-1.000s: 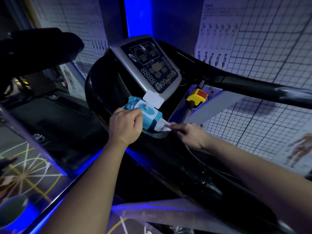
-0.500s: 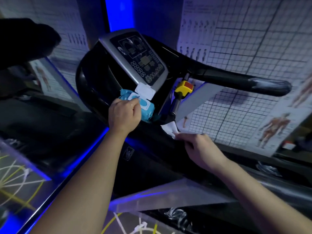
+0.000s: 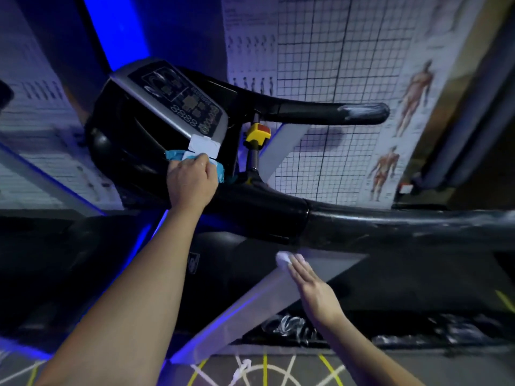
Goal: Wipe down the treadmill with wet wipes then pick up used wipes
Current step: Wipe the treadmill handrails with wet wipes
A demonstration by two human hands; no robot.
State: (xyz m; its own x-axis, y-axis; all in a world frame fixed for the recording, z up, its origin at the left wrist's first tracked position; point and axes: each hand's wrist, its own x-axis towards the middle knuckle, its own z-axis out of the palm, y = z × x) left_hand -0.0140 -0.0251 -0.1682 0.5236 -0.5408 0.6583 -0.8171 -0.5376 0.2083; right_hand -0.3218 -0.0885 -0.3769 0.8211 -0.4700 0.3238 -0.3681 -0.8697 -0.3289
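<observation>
A black treadmill stands in front of me, its grey console (image 3: 178, 104) tilted up at the centre left. My left hand (image 3: 191, 182) grips a blue pack of wet wipes (image 3: 220, 171) resting just below the console, with the pack's white lid (image 3: 203, 144) flipped open. My right hand (image 3: 309, 282) lies flat with straight fingers on the grey upright strut (image 3: 250, 307), pressing a white wipe (image 3: 282, 259) against it. Most of the wipe is hidden under the fingers.
A black handrail (image 3: 390, 229) crosses right above my right hand, and a second one (image 3: 334, 112) runs behind. A yellow safety key block (image 3: 257, 135) sits right of the console. Anatomy and grid posters (image 3: 348, 65) cover the wall. Crumpled clear plastic (image 3: 289, 327) lies below the strut.
My right hand pulled the wipe out of the pack, carried it down and to the right, and flattened it onto the grey strut. My left hand stayed on the pack.
</observation>
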